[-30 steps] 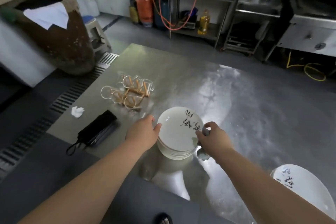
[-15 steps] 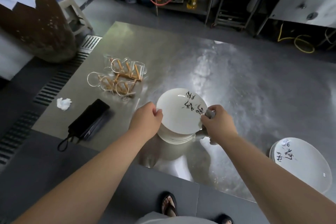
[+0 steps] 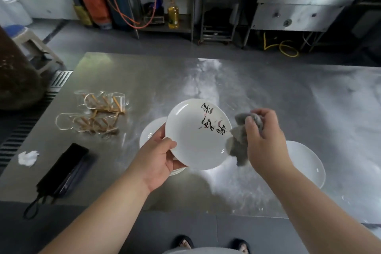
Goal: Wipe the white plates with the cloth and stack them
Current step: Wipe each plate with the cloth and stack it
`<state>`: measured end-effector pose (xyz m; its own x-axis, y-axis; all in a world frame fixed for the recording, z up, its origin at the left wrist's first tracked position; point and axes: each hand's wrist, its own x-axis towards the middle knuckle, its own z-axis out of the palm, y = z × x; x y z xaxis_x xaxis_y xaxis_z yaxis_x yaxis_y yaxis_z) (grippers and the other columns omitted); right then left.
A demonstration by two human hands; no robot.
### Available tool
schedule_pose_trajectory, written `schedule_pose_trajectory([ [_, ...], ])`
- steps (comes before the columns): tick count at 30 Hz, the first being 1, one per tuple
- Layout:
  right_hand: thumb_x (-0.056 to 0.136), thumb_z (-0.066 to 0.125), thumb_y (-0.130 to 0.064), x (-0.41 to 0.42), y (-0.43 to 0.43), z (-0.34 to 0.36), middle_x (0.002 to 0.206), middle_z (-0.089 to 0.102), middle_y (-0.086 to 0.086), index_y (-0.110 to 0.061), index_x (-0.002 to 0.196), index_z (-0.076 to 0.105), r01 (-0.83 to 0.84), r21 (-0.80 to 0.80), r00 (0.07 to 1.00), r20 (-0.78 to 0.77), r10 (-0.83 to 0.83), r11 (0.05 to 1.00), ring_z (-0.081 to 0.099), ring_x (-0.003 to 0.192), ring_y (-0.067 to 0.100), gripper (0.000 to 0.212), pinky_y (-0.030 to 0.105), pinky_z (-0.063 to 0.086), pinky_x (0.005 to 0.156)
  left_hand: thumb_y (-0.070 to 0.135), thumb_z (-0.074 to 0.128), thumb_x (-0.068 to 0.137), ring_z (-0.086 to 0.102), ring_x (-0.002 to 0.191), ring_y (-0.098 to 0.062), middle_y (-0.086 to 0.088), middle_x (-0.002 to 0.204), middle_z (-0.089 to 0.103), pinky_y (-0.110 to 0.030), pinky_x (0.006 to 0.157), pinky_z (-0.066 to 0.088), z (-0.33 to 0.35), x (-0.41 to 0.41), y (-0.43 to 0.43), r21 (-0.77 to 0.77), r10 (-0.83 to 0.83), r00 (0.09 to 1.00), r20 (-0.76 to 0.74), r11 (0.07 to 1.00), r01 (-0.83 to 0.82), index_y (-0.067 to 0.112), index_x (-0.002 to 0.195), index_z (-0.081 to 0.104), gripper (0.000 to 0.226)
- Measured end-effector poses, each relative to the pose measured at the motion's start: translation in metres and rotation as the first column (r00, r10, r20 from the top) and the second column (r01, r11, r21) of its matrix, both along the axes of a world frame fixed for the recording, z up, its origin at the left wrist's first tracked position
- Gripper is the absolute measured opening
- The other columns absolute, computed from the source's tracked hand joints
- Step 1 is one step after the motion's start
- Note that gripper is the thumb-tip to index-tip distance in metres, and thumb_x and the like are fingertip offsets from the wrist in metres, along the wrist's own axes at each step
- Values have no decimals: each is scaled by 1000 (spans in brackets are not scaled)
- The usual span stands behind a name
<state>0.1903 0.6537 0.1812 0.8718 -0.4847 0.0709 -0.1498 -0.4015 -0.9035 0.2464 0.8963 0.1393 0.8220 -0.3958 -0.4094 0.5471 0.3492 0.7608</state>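
Observation:
My left hand [image 3: 157, 158] grips the near-left rim of a white plate [image 3: 194, 142] with black brush writing, held tilted above the steel table [image 3: 268, 97]. A stack of white plates [image 3: 149, 134] sits on the table beneath it, mostly hidden by the lifted plate. My right hand [image 3: 265, 140] is closed on a bunched grey cloth [image 3: 238, 144], which hangs at the plate's right rim. Another white plate [image 3: 305, 163] lies on the table to the right, partly behind my right forearm.
Several clear glasses with tan bands [image 3: 97, 113] lie on their sides at the table's left. A black pouch with a strap [image 3: 64, 173] and a crumpled white tissue [image 3: 27, 158] lie near the left front edge. Shelving, gas cylinders and an oil bottle [image 3: 173, 14] stand beyond the table.
My left hand has lifted the top plate off the stack and tilted it up. My right hand has let go of the rim, and the grey cloth now shows beside the plate.

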Motion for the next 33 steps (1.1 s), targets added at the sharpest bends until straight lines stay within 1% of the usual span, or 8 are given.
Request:
schedule_pose_trajectory([
  [3, 100, 37, -44, -12, 0, 22, 139, 57, -28, -48, 131, 44, -217, -149, 965, 115, 235, 965, 62, 123, 12, 32, 46, 55, 97, 3, 53, 73, 73, 95, -25, -6, 114, 76, -46, 68, 62, 12, -10, -25, 1, -122, 992, 27, 993, 122, 34, 120, 77, 61],
  [5, 100, 30, -52, -19, 1, 21, 162, 29, -18, -35, 155, 30, -390, -551, 915, -140, 379, 738, 13, 158, 30, 57, 56, 14, 127, 2, 53, 75, 73, 93, -25, -9, 113, 74, -46, 68, 62, 18, -19, -42, -32, -171, 983, 60, 984, 173, 29, 126, 74, 62],
  [8, 98, 21, -68, -38, 1, 14, 174, 4, 4, -19, 163, 26, -483, -747, 874, -380, 304, 457, -12, 159, 35, 81, 56, -8, 127, 0, 49, 84, 73, 101, -31, -16, 125, 72, -48, 72, 61, 27, -29, -63, -90, -205, 974, 97, 973, 214, 25, 140, 65, 63],
  [11, 101, 16, -72, -60, -6, 9, 172, 17, 12, -7, 160, 35, -482, -656, 871, -291, 395, 580, 10, 160, 30, 90, 52, 17, 128, -2, 48, 86, 70, 105, -31, -17, 129, 69, -37, 59, 59, 37, -37, -81, -109, -207, 973, 103, 970, 217, 21, 144, 62, 64],
  [15, 96, 3, -75, -64, -36, 11, 173, -12, 7, -13, 166, 7, -621, -630, 779, -432, 455, 465, -18, 159, 24, 94, 46, 0, 130, -1, 48, 85, 73, 107, -30, -15, 127, 72, -42, 67, 62, 44, -50, -103, -65, -227, 969, 98, 970, 234, 25, 139, 66, 62],
  [19, 95, -8, -68, -47, -74, 28, 171, -23, 5, -14, 166, -1, -529, -705, 848, -426, 315, 472, -29, 155, 29, 89, 48, -9, 128, 0, 47, 82, 72, 108, -32, -19, 127, 72, -57, 84, 60, 48, -69, -129, -33, -276, 955, 106, 959, 281, 26, 138, 67, 65],
  [26, 100, 9, -74, -100, -85, 4, 174, -10, -2, -14, 166, 8, -667, -628, 700, -345, 625, 401, -19, 159, 22, 90, 45, -4, 129, 0, 50, 72, 72, 102, -22, -11, 123, 75, -44, 82, 56, 40, -83, -166, -66, -107, 989, 102, 991, 114, 27, 122, 77, 64],
  [33, 93, -2, -74, -76, -129, 15, 172, -21, 4, -13, 164, -11, -565, -692, 817, -393, 421, 449, -26, 156, 32, 95, 51, -5, 128, -3, 49, 76, 75, 95, -28, -17, 116, 74, -51, 76, 63, 31, -105, -192, -84, -166, 982, 87, 981, 173, 22, 132, 71, 65],
])
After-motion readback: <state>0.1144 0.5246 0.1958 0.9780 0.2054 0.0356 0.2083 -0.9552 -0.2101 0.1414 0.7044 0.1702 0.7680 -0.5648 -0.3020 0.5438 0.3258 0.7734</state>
